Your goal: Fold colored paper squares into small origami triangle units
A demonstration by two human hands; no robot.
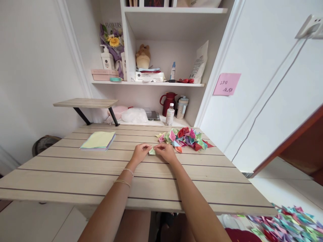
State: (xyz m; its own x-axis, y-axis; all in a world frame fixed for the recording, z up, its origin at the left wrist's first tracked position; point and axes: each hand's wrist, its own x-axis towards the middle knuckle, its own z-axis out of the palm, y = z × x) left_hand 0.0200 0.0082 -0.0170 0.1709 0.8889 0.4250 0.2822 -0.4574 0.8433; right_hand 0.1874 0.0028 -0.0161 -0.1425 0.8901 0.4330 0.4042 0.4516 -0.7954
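Both my hands meet over the middle of a wooden slatted table (75, 174). My left hand (140, 153) and my right hand (165, 151) pinch a small light green folded paper piece (152, 151) between their fingertips, pressing it on the tabletop. Just behind my right hand lies a pile of folded coloured paper pieces (185, 137). A stack of flat pastel paper sheets (99, 140) rests to the left of my left hand.
Shelves at the back hold a red jug (168, 102), a small bottle (170, 115), a cup (182, 107), boxes and a flower bouquet (112, 38). A pink note (226, 84) sticks on the right wall. More folded pieces (290, 225) lie at the lower right.
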